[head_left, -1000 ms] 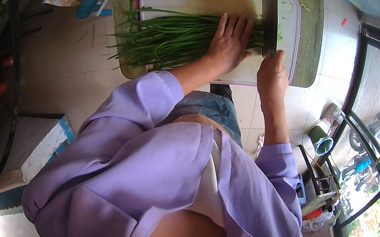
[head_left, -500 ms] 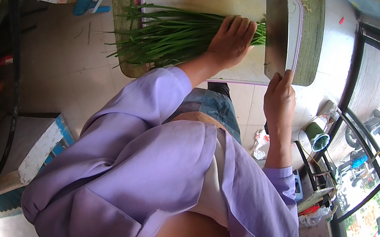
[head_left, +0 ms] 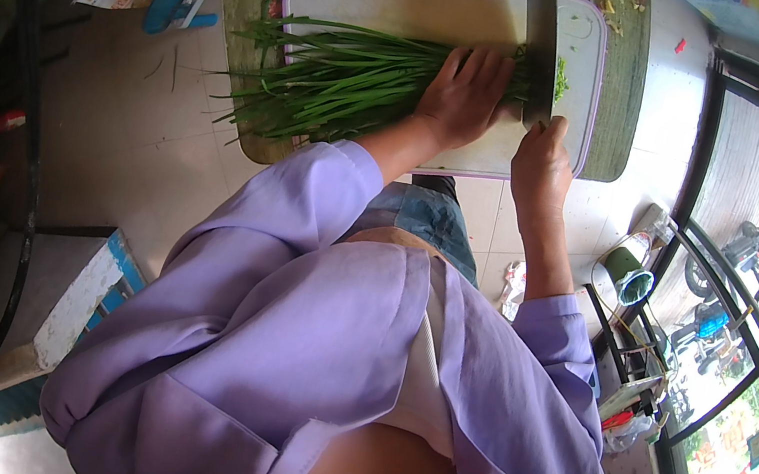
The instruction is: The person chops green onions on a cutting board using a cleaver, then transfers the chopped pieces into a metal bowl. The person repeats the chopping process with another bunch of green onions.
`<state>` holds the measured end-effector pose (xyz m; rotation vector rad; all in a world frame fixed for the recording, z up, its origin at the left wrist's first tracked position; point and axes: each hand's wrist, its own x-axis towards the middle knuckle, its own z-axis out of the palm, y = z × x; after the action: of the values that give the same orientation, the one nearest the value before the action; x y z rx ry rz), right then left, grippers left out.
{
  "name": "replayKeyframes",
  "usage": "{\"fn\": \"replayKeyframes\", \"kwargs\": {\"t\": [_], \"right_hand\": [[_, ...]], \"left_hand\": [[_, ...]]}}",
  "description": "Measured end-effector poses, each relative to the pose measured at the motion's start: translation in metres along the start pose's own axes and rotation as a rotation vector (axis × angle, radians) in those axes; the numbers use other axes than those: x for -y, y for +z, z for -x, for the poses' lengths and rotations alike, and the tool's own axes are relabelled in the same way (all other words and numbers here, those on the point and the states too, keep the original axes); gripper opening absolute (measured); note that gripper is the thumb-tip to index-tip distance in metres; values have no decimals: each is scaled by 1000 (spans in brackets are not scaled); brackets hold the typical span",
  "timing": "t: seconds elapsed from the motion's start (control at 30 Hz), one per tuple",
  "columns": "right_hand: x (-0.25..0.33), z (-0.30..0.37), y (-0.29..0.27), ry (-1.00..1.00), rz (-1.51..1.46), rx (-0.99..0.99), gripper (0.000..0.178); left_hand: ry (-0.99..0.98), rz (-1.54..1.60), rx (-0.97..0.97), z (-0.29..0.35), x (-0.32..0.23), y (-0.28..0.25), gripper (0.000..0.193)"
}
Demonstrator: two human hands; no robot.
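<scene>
Two hands are at work on a white cutting board (head_left: 390,5). A bundle of green chives (head_left: 337,77) is pressed flat under the left hand (head_left: 465,95), its grip spread wide over the stalks. A cleaver (head_left: 540,52) is held in the right hand (head_left: 543,159), whose grip is closed on the handle. Just beyond the blade, chopped green bits (head_left: 562,78) are piled. Beneath the board a round wooden tabletop (head_left: 622,97) is seen.

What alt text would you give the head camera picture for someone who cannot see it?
Seen from above, a person in a purple shirt chops green chives on a white cutting board. The left hand presses the bunch flat while the right hand holds a cleaver, its edge down on the chives.
</scene>
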<state>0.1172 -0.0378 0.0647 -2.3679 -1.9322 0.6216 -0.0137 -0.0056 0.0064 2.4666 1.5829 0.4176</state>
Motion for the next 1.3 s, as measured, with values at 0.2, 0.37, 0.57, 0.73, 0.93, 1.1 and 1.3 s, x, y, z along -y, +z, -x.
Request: {"fn": "replayKeyframes", "kwargs": {"t": [0.2,0.37,0.57,0.73,0.93,1.1,1.3], "right_hand": [[-10,3,-7,-42,-159,-100,15],[-8,26,-40,-34,-155,-70,15],[0,46,-61,-25,-163,3,14],[1,49,-57,-25,-105,51,14],[4,45,-50,-22,2,79,13],[-12,42,-48,7,-9,100,13],[0,50,-67,24,-74,77,16]], "left_hand": [[-9,50,-57,1,0,1,52],[5,-9,-73,1,2,4,50],[16,23,-92,0,1,5,50],[7,44,-79,-1,1,4,48],[-22,38,-40,-1,1,2,45],[-12,12,-7,-2,1,6,45],[-9,65,-7,-2,3,2,46]]}}
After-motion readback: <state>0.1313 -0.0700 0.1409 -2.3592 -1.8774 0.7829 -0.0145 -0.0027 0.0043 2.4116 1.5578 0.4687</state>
